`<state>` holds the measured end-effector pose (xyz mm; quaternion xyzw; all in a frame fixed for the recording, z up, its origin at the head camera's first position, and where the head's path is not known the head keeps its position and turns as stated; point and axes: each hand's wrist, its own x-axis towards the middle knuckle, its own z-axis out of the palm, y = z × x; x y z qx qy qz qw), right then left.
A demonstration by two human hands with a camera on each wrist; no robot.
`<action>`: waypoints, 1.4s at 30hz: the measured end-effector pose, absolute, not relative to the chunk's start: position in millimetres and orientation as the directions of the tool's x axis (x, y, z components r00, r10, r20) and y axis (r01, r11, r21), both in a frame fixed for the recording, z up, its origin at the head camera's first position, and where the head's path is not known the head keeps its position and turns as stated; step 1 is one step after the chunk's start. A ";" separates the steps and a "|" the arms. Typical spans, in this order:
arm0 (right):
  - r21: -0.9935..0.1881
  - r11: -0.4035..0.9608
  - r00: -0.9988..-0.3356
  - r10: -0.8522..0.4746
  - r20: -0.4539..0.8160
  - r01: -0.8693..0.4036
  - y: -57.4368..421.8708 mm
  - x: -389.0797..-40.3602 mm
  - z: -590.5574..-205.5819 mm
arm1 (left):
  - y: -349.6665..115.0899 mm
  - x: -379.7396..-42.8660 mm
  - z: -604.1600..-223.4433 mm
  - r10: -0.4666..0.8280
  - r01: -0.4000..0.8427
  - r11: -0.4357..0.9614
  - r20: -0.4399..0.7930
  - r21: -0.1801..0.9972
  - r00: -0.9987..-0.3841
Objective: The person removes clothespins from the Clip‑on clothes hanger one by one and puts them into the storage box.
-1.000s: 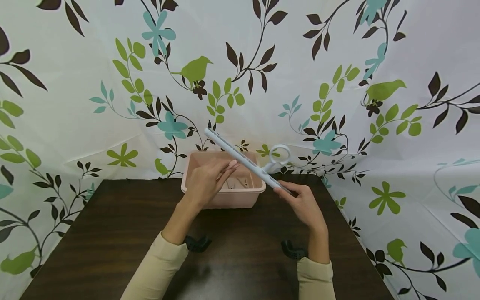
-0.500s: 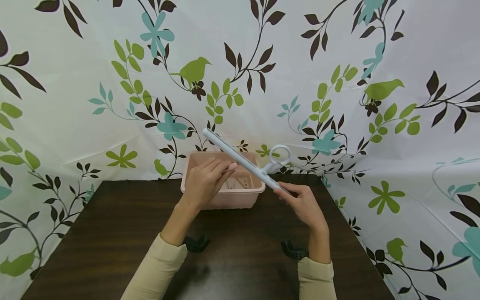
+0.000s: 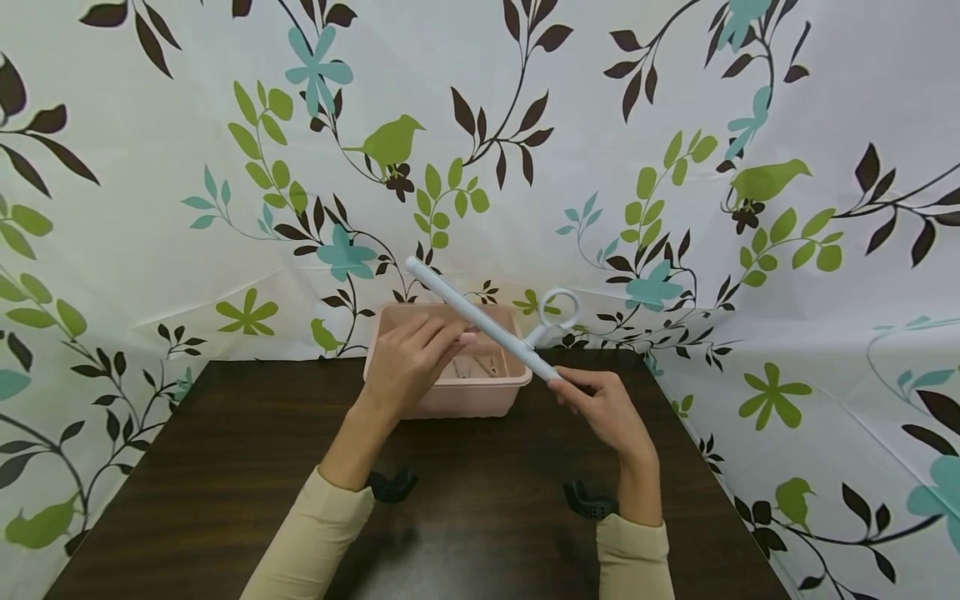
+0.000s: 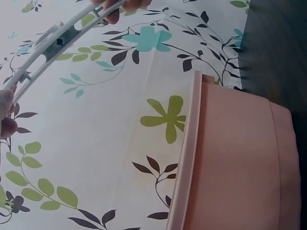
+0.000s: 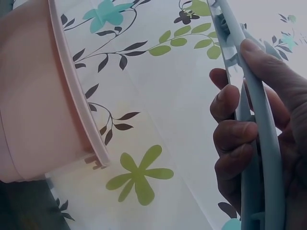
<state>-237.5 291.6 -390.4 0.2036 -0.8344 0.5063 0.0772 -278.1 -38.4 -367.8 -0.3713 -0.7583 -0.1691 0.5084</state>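
Note:
A light blue plastic hanger [image 3: 465, 304], a slim bar with a ring-shaped hook [image 3: 577, 308], is held slanting in the air. My right hand [image 3: 611, 412] grips its lower right end; the right wrist view shows curled fingers [image 5: 235, 134] on one side of the frame and the thumb on the other. My left hand [image 3: 408, 362] is at the bar further up. Seen from the left wrist, thumb and fingertips [image 4: 5, 103] pinch the edge of the two-railed frame. The back of the left hand partly hides the pink bin [image 3: 468, 382] behind it.
Several small slender pieces [image 3: 489, 365] lie inside the bin, too small to identify. The bin stands at the back of the dark wooden table [image 3: 480, 500]. A patterned curtain [image 3: 480, 125] hangs close behind and along the right side.
The hanger has rolled slightly about its length: slots seen along the bar earlier now give way to a smooth face. The left fingertips have shifted slightly downward. The bin has stayed put.

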 end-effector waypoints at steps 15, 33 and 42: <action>-0.810 0.424 -0.914 -0.205 0.349 -0.404 289.0 -236.6 -388.4 | -40.5 -278.6 -371.8 0.332 0.748 0.663 0.889 0.019 -0.316; -0.812 0.409 -0.909 -0.195 0.368 -0.417 292.1 -238.3 -389.9 | -47.9 -298.1 -387.6 0.343 0.574 0.785 0.609 0.232 -0.715; -0.817 0.406 -0.912 -0.196 0.359 -0.409 290.0 -238.3 -389.6 | -47.8 -320.6 -399.1 0.348 0.482 0.766 0.357 0.426 -0.867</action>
